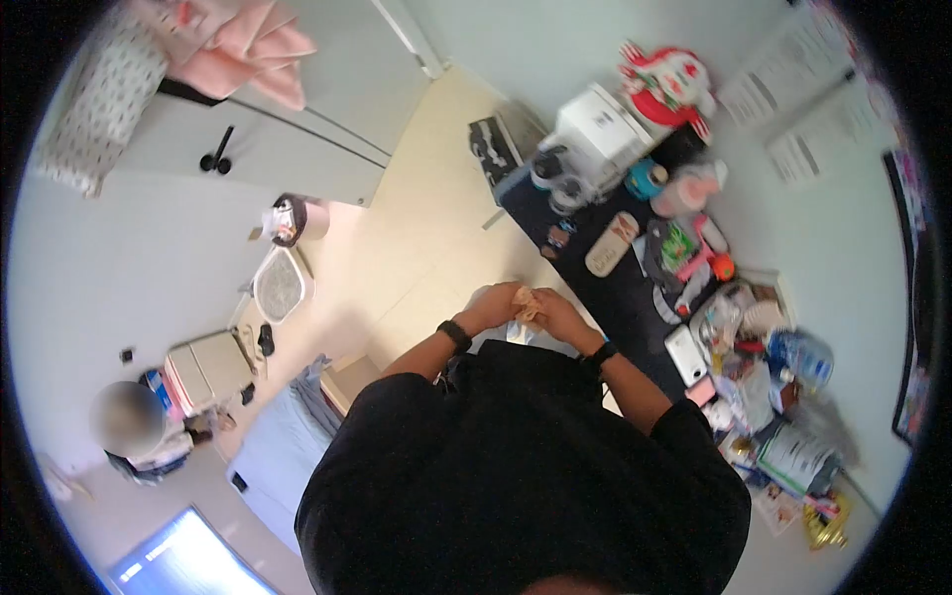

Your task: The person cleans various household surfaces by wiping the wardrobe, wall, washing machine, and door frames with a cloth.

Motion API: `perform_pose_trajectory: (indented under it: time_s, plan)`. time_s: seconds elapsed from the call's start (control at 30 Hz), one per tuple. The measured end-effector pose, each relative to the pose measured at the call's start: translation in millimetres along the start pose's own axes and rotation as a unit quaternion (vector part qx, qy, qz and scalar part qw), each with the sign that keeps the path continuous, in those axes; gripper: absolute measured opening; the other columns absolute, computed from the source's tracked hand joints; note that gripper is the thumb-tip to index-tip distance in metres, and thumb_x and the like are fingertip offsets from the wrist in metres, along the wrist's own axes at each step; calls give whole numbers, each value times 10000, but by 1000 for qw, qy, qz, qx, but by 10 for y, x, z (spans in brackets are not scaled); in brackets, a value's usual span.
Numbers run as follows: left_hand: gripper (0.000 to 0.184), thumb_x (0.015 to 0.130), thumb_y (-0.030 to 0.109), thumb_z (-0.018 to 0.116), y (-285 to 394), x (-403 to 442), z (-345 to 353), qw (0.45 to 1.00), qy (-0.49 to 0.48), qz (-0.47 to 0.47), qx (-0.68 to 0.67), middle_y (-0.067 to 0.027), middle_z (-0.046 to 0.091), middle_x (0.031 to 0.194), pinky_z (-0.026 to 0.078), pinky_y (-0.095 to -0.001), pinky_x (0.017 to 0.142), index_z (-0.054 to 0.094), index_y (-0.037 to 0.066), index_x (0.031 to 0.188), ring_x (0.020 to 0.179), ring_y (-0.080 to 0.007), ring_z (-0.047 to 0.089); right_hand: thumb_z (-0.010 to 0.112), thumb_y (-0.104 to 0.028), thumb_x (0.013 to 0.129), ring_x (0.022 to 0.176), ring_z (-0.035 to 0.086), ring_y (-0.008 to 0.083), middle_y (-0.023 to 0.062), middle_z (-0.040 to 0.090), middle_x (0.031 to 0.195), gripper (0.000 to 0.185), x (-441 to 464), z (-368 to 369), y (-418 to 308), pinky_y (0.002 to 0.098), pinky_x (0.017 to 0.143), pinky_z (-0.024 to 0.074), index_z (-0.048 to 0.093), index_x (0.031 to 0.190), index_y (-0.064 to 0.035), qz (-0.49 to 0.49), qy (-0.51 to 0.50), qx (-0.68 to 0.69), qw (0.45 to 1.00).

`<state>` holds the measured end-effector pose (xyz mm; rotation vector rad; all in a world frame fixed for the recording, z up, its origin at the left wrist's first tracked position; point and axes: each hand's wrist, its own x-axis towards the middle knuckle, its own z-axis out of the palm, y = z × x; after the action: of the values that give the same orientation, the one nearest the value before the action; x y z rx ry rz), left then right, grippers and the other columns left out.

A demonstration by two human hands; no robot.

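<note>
Crumpled peach item [528,302] pinched btwn both hands [561,317], nr dark cluttered tbl [635,305], pale flr [426,243], lt walls [506,50].

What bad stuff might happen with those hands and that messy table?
The crumpled tan thing might slip from between the left hand and right hand. The right arm looks near the crowded table, so a bump might knock the white phone-like thing.
</note>
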<state>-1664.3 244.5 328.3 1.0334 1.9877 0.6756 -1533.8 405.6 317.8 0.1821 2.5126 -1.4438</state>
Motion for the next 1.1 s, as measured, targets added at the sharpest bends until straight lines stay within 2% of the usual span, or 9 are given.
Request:
perform_pose_trajectory:
  time_s: [0.1, 0.3, 0.4, 0.43, 0.63, 0.83, 0.9, 1.0, 1.1]
  plan:
    - [300, 879, 193, 591, -144, -313, -428, 996, 83, -43, -12, -214, 643, 968, 497, -436, 797, 552, -21, 1084, 913, -384, 619, 628, -82, 815, 1110, 534, 361, 197, 557, 1187, 418, 484, -70, -527, 396, 961, 435, 530, 1214, -3, -82, -47, 29, 995]
    - [305, 863, 81, 580, -320, -739, -1720, 953, 130, -128, -241, -223, 635, 983, 511, -426, 793, 526, 5, 1153, 908, -392, 621, 616, -115, 844, 1154, 517, 333, 185, 524, 1247, 472, 1678, 112, -1268, 385, 1005, 415, 481, 1288, -29, -86, -79, 18, 993]
    - [316, 833, 93, 612, -743, -820, -2221, 955, 289, -44, -45, -236, 624, 959, 494, -466, 787, 519, -11, 1117, 946, -409, 598, 609, -105, 846, 1165, 513, 336, 191, 517, 1253, 482, 2324, 146, -1858, 383, 1006, 416, 466, 1298, -21, -105, -58, 1, 993]
    - [327, 863, 56, 584, -834, -887, -2462, 959, 272, -61, -60, -230, 590, 1063, 489, -426, 851, 501, -1, 1174, 975, -403, 591, 604, -107, 849, 1180, 508, 336, 192, 498, 1278, 501, 2578, 174, -2024, 384, 1016, 408, 451, 1318, -25, -101, -80, 18, 992]
    - [366, 839, 21, 632, -1303, -1263, -3875, 915, 393, -43, -78, -213, 572, 1102, 557, -379, 765, 508, -19, 1181, 930, -361, 625, 614, -97, 827, 1213, 484, 338, 198, 467, 1324, 579, 3858, 340, -3167, 383, 1043, 385, 403, 1358, -7, -196, -39, 50, 979]
    - [384, 832, -3, 637, -1481, -1495, -4993, 846, 525, -41, -85, -183, 573, 1085, 565, -340, 787, 508, -12, 1193, 942, -297, 637, 645, -86, 805, 1256, 452, 337, 183, 457, 1353, 611, 4933, 238, -4248, 388, 1052, 381, 404, 1362, -13, -255, -72, 69, 962]
    - [424, 837, -24, 627, -1637, -1533, -5284, 822, 561, -54, -80, -170, 568, 1109, 548, -323, 826, 495, -10, 1240, 970, -258, 635, 617, -24, 774, 1256, 455, 338, 190, 456, 1355, 620, 5343, 277, -4527, 380, 1045, 387, 419, 1362, -9, -325, -53, 56, 942]
    - [502, 792, -24, 644, -1802, -1617, -5726, 771, 633, -44, -56, -188, 548, 1167, 494, -360, 886, 490, 12, 1268, 1065, -338, 568, 641, 42, 741, 1304, 406, 334, 164, 423, 1391, 678, 5910, 351, -4975, 383, 1060, 380, 419, 1377, -29, -428, -38, 46, 902]
    - [518, 772, -40, 632, -1872, -1743, -6147, 711, 698, -89, 6, -173, 541, 1220, 449, -363, 927, 494, 14, 1268, 1107, -328, 543, 685, 42, 718, 1341, 362, 323, 131, 391, 1422, 712, 6458, 454, -5479, 397, 1077, 377, 428, 1375, -53, -526, -30, 44, 849]
